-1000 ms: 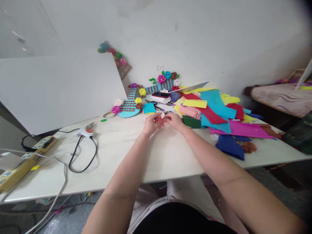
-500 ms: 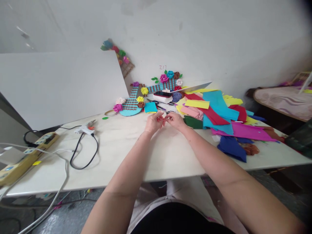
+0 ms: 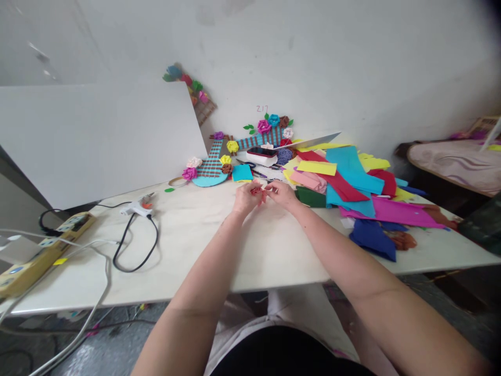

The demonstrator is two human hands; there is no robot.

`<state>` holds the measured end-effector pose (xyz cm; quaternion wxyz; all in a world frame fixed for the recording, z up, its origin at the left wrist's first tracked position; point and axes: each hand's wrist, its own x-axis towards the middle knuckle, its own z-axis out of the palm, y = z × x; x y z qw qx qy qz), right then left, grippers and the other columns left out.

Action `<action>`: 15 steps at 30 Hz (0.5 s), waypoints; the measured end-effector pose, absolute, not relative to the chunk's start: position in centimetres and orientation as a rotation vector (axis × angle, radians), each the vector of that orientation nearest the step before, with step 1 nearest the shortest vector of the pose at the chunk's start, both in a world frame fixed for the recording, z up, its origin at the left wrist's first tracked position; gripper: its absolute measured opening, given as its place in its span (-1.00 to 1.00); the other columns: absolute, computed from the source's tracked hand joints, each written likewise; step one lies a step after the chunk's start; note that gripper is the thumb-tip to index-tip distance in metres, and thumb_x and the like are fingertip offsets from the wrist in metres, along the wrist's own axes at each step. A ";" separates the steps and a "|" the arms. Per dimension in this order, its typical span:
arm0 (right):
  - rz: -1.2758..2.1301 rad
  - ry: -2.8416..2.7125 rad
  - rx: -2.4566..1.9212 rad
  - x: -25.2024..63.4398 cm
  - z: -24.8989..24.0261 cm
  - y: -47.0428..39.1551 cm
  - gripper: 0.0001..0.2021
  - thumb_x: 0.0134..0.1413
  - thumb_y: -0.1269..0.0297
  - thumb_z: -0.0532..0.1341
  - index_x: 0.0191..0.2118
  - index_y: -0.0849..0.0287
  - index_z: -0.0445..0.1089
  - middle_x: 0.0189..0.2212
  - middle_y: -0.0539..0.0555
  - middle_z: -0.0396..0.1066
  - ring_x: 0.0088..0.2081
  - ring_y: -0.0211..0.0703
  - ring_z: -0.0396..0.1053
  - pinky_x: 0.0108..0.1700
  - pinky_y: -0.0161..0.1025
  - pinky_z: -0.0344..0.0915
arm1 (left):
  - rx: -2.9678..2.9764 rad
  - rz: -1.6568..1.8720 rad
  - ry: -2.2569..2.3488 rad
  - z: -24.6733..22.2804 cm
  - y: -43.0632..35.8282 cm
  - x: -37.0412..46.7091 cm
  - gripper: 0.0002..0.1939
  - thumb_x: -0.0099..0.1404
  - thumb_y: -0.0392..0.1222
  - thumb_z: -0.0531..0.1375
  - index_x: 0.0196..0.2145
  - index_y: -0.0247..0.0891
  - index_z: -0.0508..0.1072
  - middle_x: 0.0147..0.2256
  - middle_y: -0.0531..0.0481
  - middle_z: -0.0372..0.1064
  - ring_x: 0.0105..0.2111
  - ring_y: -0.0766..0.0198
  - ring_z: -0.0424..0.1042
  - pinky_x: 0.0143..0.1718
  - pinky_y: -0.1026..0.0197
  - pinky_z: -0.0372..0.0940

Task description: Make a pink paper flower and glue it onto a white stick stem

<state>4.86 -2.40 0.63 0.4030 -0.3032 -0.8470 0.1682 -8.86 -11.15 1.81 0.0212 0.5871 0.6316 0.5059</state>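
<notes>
Coral paper piece (image 3: 259,192), probably a flower, held over the white table (image 3: 274,250) between both hands. Left hand (image 3: 246,199): fingers closed around its nine-o'clock side. Right hand (image 3: 282,195): thumb and fingertips pinch its three-o'clock edge. From the piece, a phone (image 3: 262,152) lies at twelve o'clock, a white glue gun (image 3: 135,208) at nine, colored sheets (image 3: 354,172) at two to three.
</notes>
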 end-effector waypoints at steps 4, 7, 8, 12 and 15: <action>0.436 -2.129 -0.764 4.9 0.8 -2.5 -0.91 -0.05 0.34 0.28 -0.34 0.16 0.51 -0.32 0.07 0.48 -0.42 -0.23 0.34 -0.30 -0.26 0.27 | 1.797 1.546 1.961 1.6 -11.0 -9.0 -0.73 0.05 -0.38 0.19 -0.27 -0.24 0.58 -0.21 -0.07 0.54 -0.13 0.19 0.49 -0.02 0.20 0.32; 0.440 -2.143 -0.766 4.9 0.8 -2.5 -0.86 -0.05 0.33 0.29 -0.29 0.16 0.53 -0.30 0.09 0.49 -0.41 -0.22 0.35 -0.30 -0.25 0.27 | 1.772 1.557 1.952 1.6 -10.9 -9.0 -0.74 0.05 -0.38 0.21 -0.28 -0.24 0.59 -0.21 -0.09 0.54 -0.15 0.16 0.49 -0.03 0.18 0.32; 0.438 -2.147 -0.765 4.9 0.8 -2.4 -0.85 -0.05 0.33 0.29 -0.29 0.16 0.53 -0.30 0.09 0.49 -0.41 -0.21 0.36 -0.30 -0.25 0.28 | 1.765 1.567 1.940 1.6 -10.9 -9.0 -0.74 0.04 -0.37 0.21 -0.28 -0.24 0.60 -0.22 -0.10 0.54 -0.16 0.15 0.50 -0.03 0.17 0.32; 0.423 -2.142 -0.735 4.8 0.6 -2.3 -0.86 -0.04 0.34 0.28 -0.30 0.14 0.55 -0.29 0.09 0.51 -0.40 -0.20 0.38 -0.32 -0.25 0.30 | 1.711 1.617 1.855 1.7 -11.0 -9.0 -0.78 0.04 -0.35 0.25 -0.31 -0.26 0.61 -0.24 -0.14 0.54 -0.17 0.11 0.50 -0.02 0.14 0.31; 0.421 -2.128 -0.689 4.7 0.4 -2.2 -0.87 -0.02 0.34 0.27 -0.31 0.11 0.56 -0.27 0.08 0.53 -0.39 -0.21 0.40 -0.31 -0.27 0.32 | 1.638 1.660 1.792 1.8 -11.1 -9.0 -0.83 0.04 -0.33 0.27 -0.36 -0.26 0.61 -0.29 -0.13 0.54 -0.17 0.10 0.50 -0.03 0.13 0.31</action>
